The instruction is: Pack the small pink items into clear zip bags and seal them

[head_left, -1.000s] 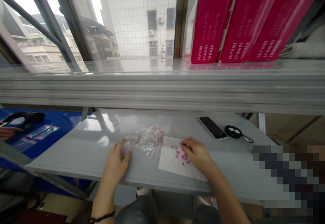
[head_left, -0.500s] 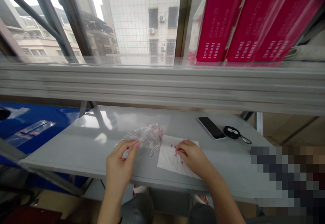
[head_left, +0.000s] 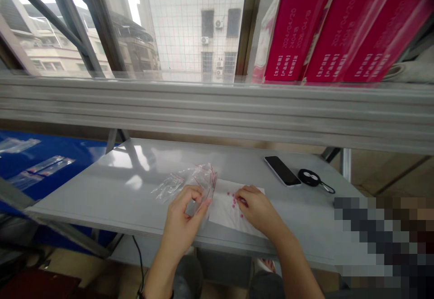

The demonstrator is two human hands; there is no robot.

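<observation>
My left hand [head_left: 185, 215] sits at the near edge of a heap of small clear plastic bags with red seal strips [head_left: 200, 181]. Its fingers and thumb pinch what looks like one small clear bag [head_left: 193, 207]. My right hand [head_left: 257, 209] rests on a white paper sheet [head_left: 222, 211], its curled fingertips among scattered pink beads or pills [head_left: 233, 201]. The hand hides part of that group, and I cannot tell whether its fingers hold any.
The grey table [head_left: 101, 186] also bears a black phone [head_left: 282, 170] and a round black key fob on a cord [head_left: 310, 177]. A blue surface [head_left: 50, 154] with clear strips lies left. A long metal window frame [head_left: 217, 109] runs behind the table, with red boxes [head_left: 291, 32] beyond.
My left hand has moved right, from beside the bag heap to the paper's edge, its fingers now closed on a small bag. My right hand stays at the pink pieces.
</observation>
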